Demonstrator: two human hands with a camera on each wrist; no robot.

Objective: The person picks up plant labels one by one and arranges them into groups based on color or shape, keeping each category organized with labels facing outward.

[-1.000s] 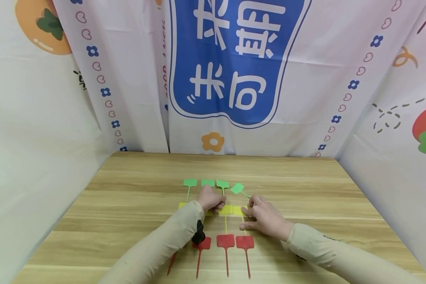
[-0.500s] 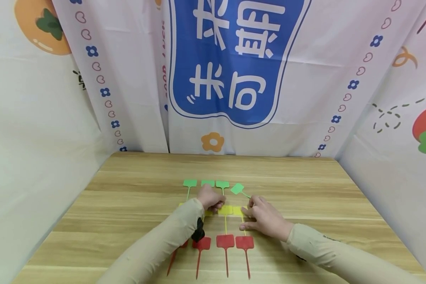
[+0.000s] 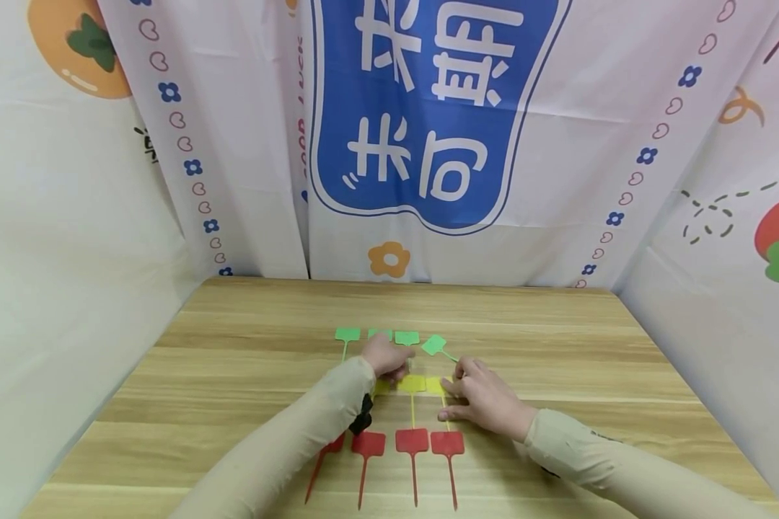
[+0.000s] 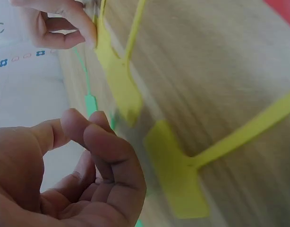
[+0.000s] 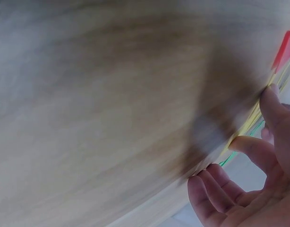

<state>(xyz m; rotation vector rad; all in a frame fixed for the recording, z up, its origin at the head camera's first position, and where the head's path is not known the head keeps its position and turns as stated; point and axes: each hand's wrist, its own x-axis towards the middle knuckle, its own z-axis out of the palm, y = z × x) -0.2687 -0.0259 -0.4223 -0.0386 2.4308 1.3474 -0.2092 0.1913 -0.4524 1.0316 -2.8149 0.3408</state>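
Note:
T-shaped plastic plant labels lie in rows on the wooden table (image 3: 234,389). My left hand (image 3: 387,357) hovers between the green row and the yellow row, close to the third green label (image 3: 407,336), whose stem it mostly hides. Loosely curled fingers (image 4: 119,158) and a thumb show in the left wrist view, nothing visible between them. My right hand (image 3: 493,402) rests on the table, its index fingertip on the right-hand yellow label (image 3: 434,385) and its thumb by that label's stem. A tilted green label (image 3: 434,344) lies just beyond its knuckles.
Several red labels (image 3: 412,440) form the nearest row, stems toward me. Another yellow label (image 3: 412,383) sits beside the one under my right hand; more are partly behind my left arm. A printed cloth (image 3: 253,180) hangs behind the table and along both sides.
The third green label straightened slightly between the first two frames. My left fingers, earlier close to its stem, are now a little raised and spread. The right hand has stayed put.

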